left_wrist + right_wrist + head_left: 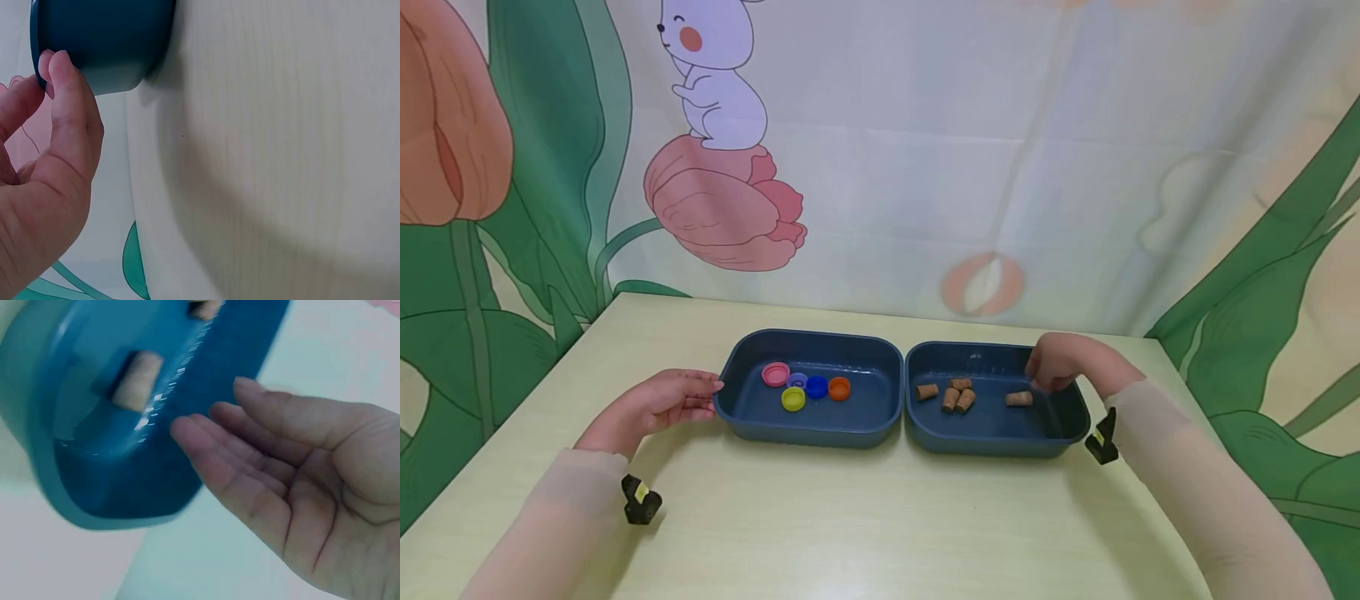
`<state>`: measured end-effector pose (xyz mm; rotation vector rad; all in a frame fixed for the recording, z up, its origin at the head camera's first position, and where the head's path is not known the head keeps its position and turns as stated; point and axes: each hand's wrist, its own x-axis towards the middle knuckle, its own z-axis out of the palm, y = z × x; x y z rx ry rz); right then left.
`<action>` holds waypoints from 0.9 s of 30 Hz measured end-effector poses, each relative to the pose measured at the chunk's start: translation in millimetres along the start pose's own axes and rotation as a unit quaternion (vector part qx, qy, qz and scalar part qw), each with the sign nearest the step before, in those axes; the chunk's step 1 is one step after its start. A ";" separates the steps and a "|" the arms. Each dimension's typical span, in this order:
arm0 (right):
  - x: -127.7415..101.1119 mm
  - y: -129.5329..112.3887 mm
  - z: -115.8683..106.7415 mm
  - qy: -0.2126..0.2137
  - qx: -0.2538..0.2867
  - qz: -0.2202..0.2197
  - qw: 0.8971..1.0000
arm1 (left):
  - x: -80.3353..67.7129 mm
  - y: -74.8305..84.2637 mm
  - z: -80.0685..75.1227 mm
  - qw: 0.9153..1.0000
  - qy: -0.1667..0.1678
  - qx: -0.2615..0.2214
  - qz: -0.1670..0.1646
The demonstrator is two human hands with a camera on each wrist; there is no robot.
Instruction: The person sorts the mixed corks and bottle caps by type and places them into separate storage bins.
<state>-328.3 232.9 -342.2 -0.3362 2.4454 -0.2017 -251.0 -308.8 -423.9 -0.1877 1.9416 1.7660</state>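
My left hand (666, 402) pinches the left rim of a dark blue tray (820, 436); the left wrist view shows thumb and fingers (72, 119) on the tray's edge (103, 69). Inside this tray lie a pink cap (776, 374), a purple one, a blue cap (817, 387), an orange cap (839, 388) and a yellow cap (793, 399). Over the right end of a second blue tray (992, 443) hovers my right hand (1060, 361), fingers loosely bent with nothing between them. Closest to it is a single cork (1018, 399), also seen in the right wrist view (139, 381).
Several more corks (957, 397) are grouped in the left half of the right tray. The two trays stand side by side on a pale wooden table (865, 517). Behind the table hangs a printed curtain (880, 167) with flowers and a white animal.
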 end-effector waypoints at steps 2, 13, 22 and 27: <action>-11.8 0.4 0.7 0.007 0.008 -0.026 1.000 | -0.2 0.0 0.8 1.000 0.003 -0.001 -0.001; -64.2 19.3 2.3 0.042 0.059 -0.085 0.994 | -1.7 5.5 -0.8 0.999 0.016 0.040 0.000; -108.1 19.1 18.4 0.266 0.108 -0.112 0.951 | -32.3 35.3 1.9 0.954 0.092 0.281 0.050; -125.5 8.7 25.9 0.359 0.137 -0.101 0.918 | -64.1 67.5 9.7 0.893 0.164 0.402 0.122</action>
